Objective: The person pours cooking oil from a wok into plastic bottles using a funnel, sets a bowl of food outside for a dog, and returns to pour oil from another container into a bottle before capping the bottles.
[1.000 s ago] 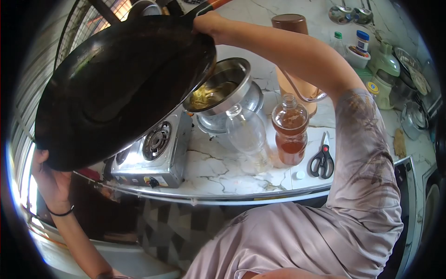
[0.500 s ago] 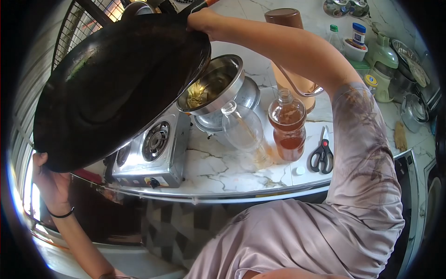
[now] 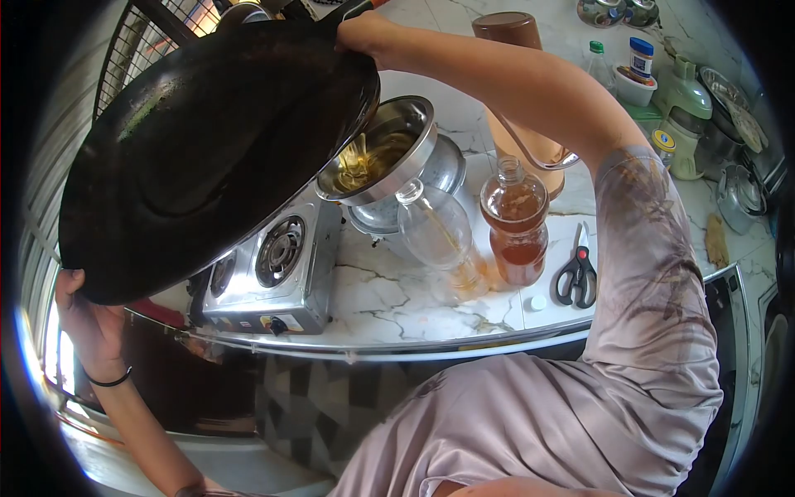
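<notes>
A large black wok [image 3: 207,157] is tilted over the counter, held between both my hands. My right hand [image 3: 368,40] is closed at its upper end, by the handle. My left hand [image 3: 89,327], a black band at its wrist, grips the lower left rim with the thumb over the edge. Golden liquid [image 3: 354,161] runs off the wok's right edge into a steel bowl [image 3: 424,137], which rests on a metal pot [image 3: 447,170]. In front stands a clear plastic bottle [image 3: 435,219] with a little amber liquid low inside. Another bottle [image 3: 517,224] holds more reddish-brown liquid.
A steel gas stove [image 3: 269,306] sits below the wok. Black-handled scissors [image 3: 577,277] and a white cap [image 3: 538,303] lie on the marble counter. A tall brown-lidded container [image 3: 509,31] stands behind my right arm. Jars and a green-lidded blender-like jar [image 3: 686,91] are at right.
The golden stream keeps running into the bowl and looks broader, with the liquid there more stirred up. The wok has shifted only slightly; both hands keep their hold.
</notes>
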Available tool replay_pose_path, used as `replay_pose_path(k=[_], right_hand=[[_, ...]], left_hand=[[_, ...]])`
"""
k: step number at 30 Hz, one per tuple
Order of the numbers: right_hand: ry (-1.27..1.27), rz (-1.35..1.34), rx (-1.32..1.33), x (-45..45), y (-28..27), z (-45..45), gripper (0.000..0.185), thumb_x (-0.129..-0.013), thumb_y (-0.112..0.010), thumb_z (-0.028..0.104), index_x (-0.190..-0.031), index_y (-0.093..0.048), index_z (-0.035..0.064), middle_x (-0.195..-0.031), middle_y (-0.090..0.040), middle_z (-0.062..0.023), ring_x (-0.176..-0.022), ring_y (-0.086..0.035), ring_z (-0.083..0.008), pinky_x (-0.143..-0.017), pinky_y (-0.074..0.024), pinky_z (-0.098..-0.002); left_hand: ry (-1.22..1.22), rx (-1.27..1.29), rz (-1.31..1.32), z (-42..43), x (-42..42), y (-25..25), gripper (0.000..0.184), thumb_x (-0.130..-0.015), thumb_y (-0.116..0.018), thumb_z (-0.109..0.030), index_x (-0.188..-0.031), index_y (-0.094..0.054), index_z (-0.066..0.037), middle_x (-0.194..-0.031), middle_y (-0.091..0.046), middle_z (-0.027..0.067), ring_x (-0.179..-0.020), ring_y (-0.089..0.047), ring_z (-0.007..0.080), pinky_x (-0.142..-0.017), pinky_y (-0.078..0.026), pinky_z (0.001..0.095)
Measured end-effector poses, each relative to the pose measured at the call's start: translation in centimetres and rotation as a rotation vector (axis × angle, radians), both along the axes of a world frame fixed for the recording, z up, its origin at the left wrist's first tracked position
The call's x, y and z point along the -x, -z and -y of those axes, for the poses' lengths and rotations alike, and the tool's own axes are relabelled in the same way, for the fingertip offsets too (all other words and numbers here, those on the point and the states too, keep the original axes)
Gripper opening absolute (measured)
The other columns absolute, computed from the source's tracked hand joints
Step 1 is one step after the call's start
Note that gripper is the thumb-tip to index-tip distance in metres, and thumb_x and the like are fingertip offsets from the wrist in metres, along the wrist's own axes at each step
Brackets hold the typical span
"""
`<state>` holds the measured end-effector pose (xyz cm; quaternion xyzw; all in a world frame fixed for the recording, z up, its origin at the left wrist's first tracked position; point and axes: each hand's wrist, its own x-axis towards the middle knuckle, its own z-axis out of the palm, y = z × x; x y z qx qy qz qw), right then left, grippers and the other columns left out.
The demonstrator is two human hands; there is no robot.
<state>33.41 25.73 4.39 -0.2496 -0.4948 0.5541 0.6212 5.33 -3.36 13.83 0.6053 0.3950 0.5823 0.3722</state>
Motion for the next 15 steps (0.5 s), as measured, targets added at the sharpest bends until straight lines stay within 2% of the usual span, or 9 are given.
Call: replay_pose_path(k=[8,9,10,12,15], right_hand=[[-0.007,0.069,-0.02,-0.5,0.0,0.6,0.021,-0.067,-0.049,-0.005,-0.087,-0.053,-0.0092,-0.081,-0.058,-0.0193,-0.072,-0.059,-0.0288,-0.06,-0.0505,-0.0396],[0.125,0.401,-0.267,0.3,0.8,-2.9,0.019,-0.067,-0.052,0.0,-0.085,-0.054,-0.006,-0.084,-0.058,-0.0147,-0.075,-0.059,-0.0233,-0.064,-0.0489,-0.0333],[0.181,0.51,-0.333,0.3,1.1,-3.8,0.018,-0.065,-0.056,0.005,-0.082,-0.056,-0.0013,-0.081,-0.059,-0.0122,-0.074,-0.059,-0.0228,-0.063,-0.0481,-0.0322],[0.314,0.721,-0.463,0.3,1.6,-5.6,0.017,-0.06,-0.062,0.015,-0.076,-0.06,0.0081,-0.074,-0.06,-0.0072,-0.073,-0.059,-0.0219,-0.062,-0.0465,-0.0301],[0.563,1.288,-0.811,-0.2,1.3,-4.6,0.017,-0.057,-0.064,0.017,-0.072,-0.061,0.0118,-0.071,-0.06,-0.0059,-0.07,-0.059,-0.0236,-0.061,-0.0457,-0.0309]], left_hand=[[0.051,0.041,-0.009,-0.1,0.2,-0.1,0.032,-0.072,-0.045,-0.003,-0.104,-0.046,0.002,-0.104,-0.051,0.0153,-0.096,-0.052,0.0257,-0.081,-0.047,0.0381],[-0.13,-0.068,0.021,-0.3,-0.2,0.6,0.032,-0.072,-0.046,-0.007,-0.103,-0.045,-0.001,-0.106,-0.05,0.0154,-0.095,-0.052,0.0275,-0.073,-0.05,0.04],[-0.304,-0.18,0.052,-0.7,-0.5,1.0,0.032,-0.072,-0.047,-0.01,-0.103,-0.044,-0.003,-0.107,-0.048,0.0155,-0.095,-0.052,0.0294,-0.065,-0.053,0.0419],[-0.275,-0.166,0.018,-0.7,0.2,0.9,0.034,-0.072,-0.048,-0.013,-0.104,-0.044,-0.003,-0.108,-0.048,0.0155,-0.095,-0.052,0.0294,-0.065,-0.053,0.041],[-0.302,-0.168,-0.043,-0.7,0.7,1.1,0.039,-0.072,-0.049,-0.017,-0.108,-0.042,-0.003,-0.109,-0.047,0.0158,-0.095,-0.052,0.0299,-0.063,-0.053,0.039]])
